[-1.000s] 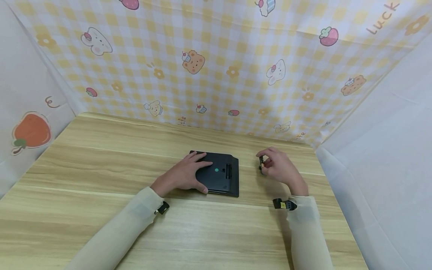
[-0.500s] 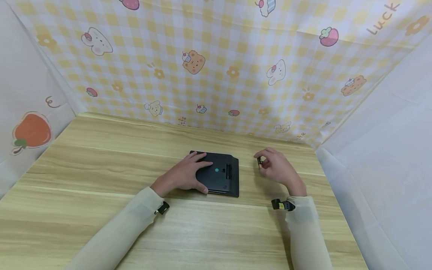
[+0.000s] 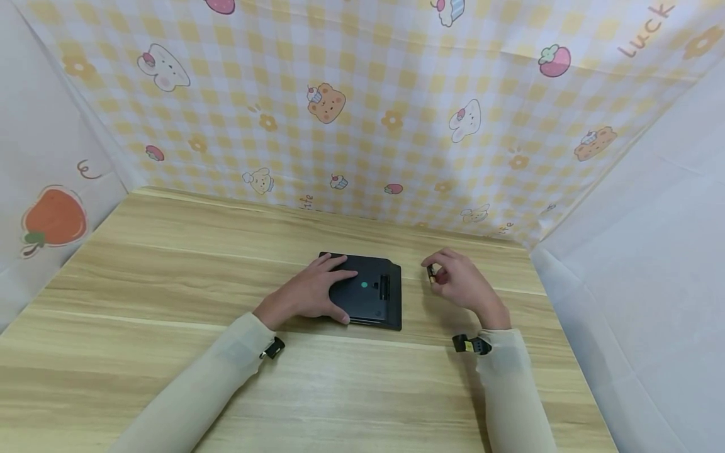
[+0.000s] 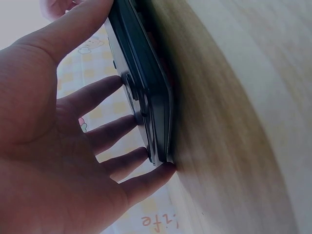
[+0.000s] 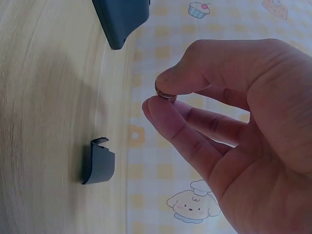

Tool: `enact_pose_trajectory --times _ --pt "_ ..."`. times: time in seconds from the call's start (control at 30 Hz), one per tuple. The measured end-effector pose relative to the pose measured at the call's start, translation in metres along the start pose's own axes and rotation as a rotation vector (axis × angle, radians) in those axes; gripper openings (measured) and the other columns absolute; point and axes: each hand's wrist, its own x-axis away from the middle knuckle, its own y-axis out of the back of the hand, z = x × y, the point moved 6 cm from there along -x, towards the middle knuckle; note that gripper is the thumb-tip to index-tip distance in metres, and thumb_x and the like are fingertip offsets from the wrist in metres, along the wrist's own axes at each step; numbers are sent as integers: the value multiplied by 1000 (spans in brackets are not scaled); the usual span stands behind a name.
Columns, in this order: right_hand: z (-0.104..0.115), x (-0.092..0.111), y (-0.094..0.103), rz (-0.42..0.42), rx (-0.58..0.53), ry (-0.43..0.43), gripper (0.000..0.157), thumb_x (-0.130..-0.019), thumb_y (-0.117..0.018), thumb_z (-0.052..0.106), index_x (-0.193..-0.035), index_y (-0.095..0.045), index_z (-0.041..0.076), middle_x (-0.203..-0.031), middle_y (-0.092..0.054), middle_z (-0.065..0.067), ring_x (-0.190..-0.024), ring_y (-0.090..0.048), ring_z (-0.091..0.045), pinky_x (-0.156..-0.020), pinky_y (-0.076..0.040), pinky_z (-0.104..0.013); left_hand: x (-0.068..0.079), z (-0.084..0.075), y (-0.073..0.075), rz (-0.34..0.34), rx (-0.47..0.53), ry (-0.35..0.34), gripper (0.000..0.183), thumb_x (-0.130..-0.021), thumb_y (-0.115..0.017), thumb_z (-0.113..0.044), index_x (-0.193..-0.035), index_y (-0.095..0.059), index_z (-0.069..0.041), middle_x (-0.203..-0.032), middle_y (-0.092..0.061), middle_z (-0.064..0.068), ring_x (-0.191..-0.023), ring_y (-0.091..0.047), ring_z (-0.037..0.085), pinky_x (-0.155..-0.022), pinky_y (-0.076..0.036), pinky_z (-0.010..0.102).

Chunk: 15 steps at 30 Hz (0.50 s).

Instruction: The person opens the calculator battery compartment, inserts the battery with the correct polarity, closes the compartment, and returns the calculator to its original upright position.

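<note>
A flat black device (image 3: pixel 362 305) lies on the table with its underside up, showing a green dot and a narrow battery slot (image 3: pixel 384 287). My left hand (image 3: pixel 306 292) rests on its left part, fingers spread and thumb at the near edge. In the left wrist view, straight fingertips touch the device (image 4: pixel 156 107) along its side. To the right, my right hand (image 3: pixel 467 283) pinches a small black-and-copper battery (image 3: pixel 432 275) between thumb and fingertips, held above the table. The right wrist view shows only the end of this battery (image 5: pixel 164 92).
A black battery cover (image 5: pixel 101 165) lies on the table in the right wrist view, below the pinching fingers. A checked cloth (image 3: pixel 391 151) hangs behind the wooden table (image 3: pixel 317 396), with white cloth (image 3: pixel 657 251) along the right side.
My right hand has moved slightly left toward the device, carrying the battery. The left hand and the device have stayed in place.
</note>
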Motion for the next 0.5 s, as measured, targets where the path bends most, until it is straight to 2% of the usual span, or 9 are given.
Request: enact_pose_trajectory --times 0.5 --pt "18 -4 -7 1 34 61 44 -87 -77 -9 -130 -74 -1 -125 -68 -13 -88 -68 -17 -79 -60 -40 -1 0 0 0 -11 -4 97 -86 -95 -49 -167 -52 -18 -181 -25 13 -167 -14 44 -128 -28 65"
